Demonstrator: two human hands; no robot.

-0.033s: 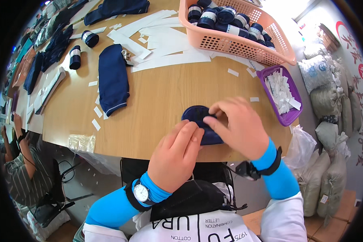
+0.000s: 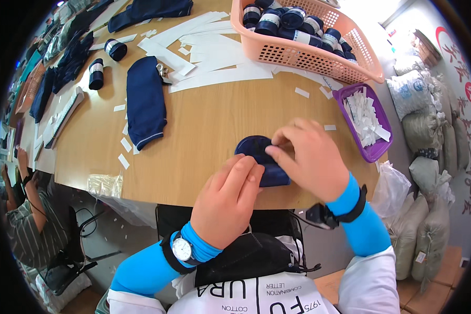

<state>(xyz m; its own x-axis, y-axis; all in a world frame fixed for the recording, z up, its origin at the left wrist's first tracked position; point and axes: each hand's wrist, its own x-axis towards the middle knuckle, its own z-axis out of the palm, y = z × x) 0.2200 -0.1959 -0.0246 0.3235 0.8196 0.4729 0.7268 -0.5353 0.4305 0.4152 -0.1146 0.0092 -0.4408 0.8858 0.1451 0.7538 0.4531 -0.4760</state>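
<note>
A small dark navy fabric piece [image 2: 273, 176], rounded at its far side, lies at the table's near edge. My left hand [image 2: 227, 196] presses it from the left, fingers together and closed on its edge. My right hand [image 2: 314, 162] is curled over its right side, thumb and fingertips pinching at the cloth; the exact grip is partly hidden. Further left and back lies a flat pile of navy fabric [image 2: 146, 104] with a pale line along its near edge. Beyond it are two navy rolls, one upright [image 2: 96, 74] and one tilted [image 2: 115, 49], each with a white paper band.
A peach plastic basket [image 2: 293, 55] of banded navy rolls stands at the back right. Nearer is a purple tray [image 2: 374, 153] of white paper slips. White paper strips [image 2: 214, 78] spread over the table's far part. Stuffed sacks [image 2: 428, 238] stand right; another person [image 2: 42, 220] sits left.
My right hand has shifted very slightly over the navy fabric piece. My left hand stays almost in place.
</note>
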